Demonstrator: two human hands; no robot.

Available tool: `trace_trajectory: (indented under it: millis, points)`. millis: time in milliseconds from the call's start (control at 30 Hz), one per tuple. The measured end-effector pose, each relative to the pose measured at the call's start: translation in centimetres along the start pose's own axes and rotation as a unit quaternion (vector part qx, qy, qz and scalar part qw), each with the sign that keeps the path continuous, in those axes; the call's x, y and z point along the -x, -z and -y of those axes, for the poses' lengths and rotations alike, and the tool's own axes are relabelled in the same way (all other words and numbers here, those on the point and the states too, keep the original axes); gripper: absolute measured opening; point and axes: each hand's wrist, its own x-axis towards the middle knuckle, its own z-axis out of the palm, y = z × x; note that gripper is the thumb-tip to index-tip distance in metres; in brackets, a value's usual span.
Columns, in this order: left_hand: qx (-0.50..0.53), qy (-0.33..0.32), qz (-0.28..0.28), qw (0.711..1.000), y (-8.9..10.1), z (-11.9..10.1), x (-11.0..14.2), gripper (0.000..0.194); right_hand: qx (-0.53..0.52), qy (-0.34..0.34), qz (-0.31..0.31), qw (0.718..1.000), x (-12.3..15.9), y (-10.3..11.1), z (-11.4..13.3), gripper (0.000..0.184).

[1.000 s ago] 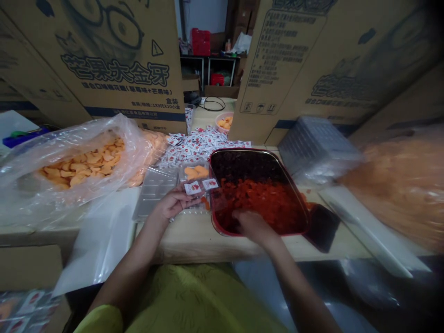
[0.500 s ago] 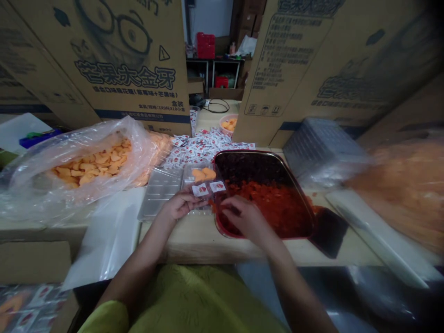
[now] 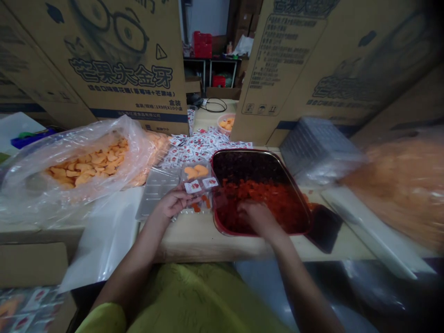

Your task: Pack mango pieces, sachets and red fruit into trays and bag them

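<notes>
My left hand (image 3: 173, 203) has its fingers closed on the near left edge of a clear plastic tray (image 3: 187, 210). In this tray, orange candy pieces (image 3: 196, 171) fill the far compartment, two small printed sachets (image 3: 193, 186) lie across the middle, and red gummy-like pieces (image 3: 205, 201) sit in the near part. My right hand (image 3: 257, 216) reaches into a red-rimmed tub (image 3: 262, 234) of small red pieces (image 3: 277, 203). Its fingers point down and left, bent and smeared by motion, so whatever they hold is hidden.
Left lies an open plastic bag (image 3: 138, 134) of orange pieces; beside it are clear empty trays (image 3: 157, 189). Behind is a heap of sachets (image 3: 208, 144). Stacked clear trays (image 3: 317, 145) and another bulging bag (image 3: 402, 180) stand right. Cardboard boxes (image 3: 128, 78) wall the back.
My right hand has moved right, from the tray's near part into the tub. Red pieces now show in the tray where that hand was. My left hand keeps its hold.
</notes>
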Motion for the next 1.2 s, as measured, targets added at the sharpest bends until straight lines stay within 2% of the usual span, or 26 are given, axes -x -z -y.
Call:
trace_trajectory:
  millis: [100, 233, 300, 367, 500, 600, 700, 800, 900, 1000, 1067, 1200]
  points:
    - [0.004, -0.001, -0.007, 1.000, 0.1, -0.1, 0.1, 0.066, 0.012, -0.015, 0.047, 0.999, 0.4, -0.8, -0.2, 0.010]
    - [0.008, -0.005, -0.002, 1.000, 0.2, 0.1, 0.1, 0.066, 0.016, -0.076, 0.012, 0.997, -0.3, -1.6, 0.3, 0.013]
    - [0.007, -0.007, -0.002, 1.000, 0.1, 0.1, 0.2, 0.068, 0.024, -0.078, 0.004, 0.997, -0.7, -1.8, 0.4, 0.013]
    - [0.004, -0.009, -0.002, 1.000, 0.1, 0.1, 0.3, 0.068, 0.039, -0.053, 0.003, 0.998, -0.8, -1.8, 0.2, 0.009]
    - [0.000, -0.009, -0.001, 1.000, 0.3, 0.0, 0.7, 0.068, 0.021, -0.031, -0.021, 0.999, -0.4, -1.6, 0.0, 0.016]
    - [0.008, -0.013, -0.003, 1.000, 0.7, -0.1, 1.0, 0.070, -0.093, 0.016, -0.099, 0.991, -0.4, -1.1, 1.0, 0.015]
    - [0.017, -0.014, -0.001, 1.000, 1.1, -0.2, 1.4, 0.070, -0.203, 0.094, -0.151, 0.963, -1.0, -0.7, 3.0, 0.014]
    - [0.014, -0.018, 0.005, 1.000, 1.5, -0.4, 2.1, 0.069, -0.240, 0.141, -0.126, 0.952, -1.9, -0.6, 5.0, 0.018]
    - [0.019, -0.023, 0.009, 1.000, 2.2, -0.7, 3.5, 0.068, -0.269, 0.153, -0.115, 0.944, -2.9, -0.2, 6.0, 0.019]
    - [0.018, -0.030, 0.008, 0.999, 3.0, -0.9, 5.4, 0.064, -0.267, 0.138, -0.146, 0.943, -5.1, 0.7, 6.6, 0.012]
    - [0.010, -0.036, 0.000, 0.999, 3.5, -1.0, 6.7, 0.062, -0.242, 0.134, -0.150, 0.949, -7.9, 1.1, 7.3, 0.009]
    - [0.005, -0.043, -0.027, 0.999, 4.4, -0.8, 8.9, 0.063, -0.187, 0.169, -0.085, 0.964, -15.2, 0.6, 10.4, 0.010]
